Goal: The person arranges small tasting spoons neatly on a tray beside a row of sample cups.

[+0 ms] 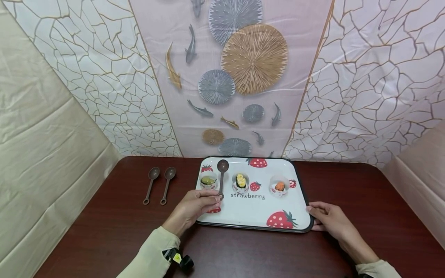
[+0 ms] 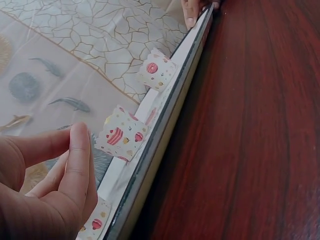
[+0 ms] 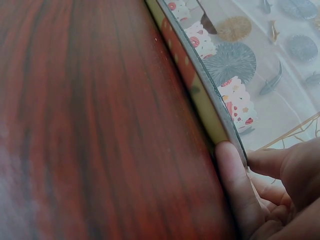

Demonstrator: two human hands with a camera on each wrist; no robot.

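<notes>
One dark-red table (image 1: 257,255) carries a strawberry-print tray (image 1: 243,213), its right rim pinched between the thumb and fingers of a person's right hand (image 1: 331,219). The left hand (image 1: 194,207), thumb and fingertips clamped together, holds a brown spoon (image 1: 222,175) by its handle's end over the tray, between the left and middle of three cups (image 2: 122,137). Two more spoons (image 1: 168,179) lie side by side, left of the tray. The cups hold green, yellow and orange food (image 1: 240,180).

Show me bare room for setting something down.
Free: the table right of the tray, beyond the right hand; also the tray's front middle, below the lettering. Crowded: the tray's left, with cup, spoon and left hand.
</notes>
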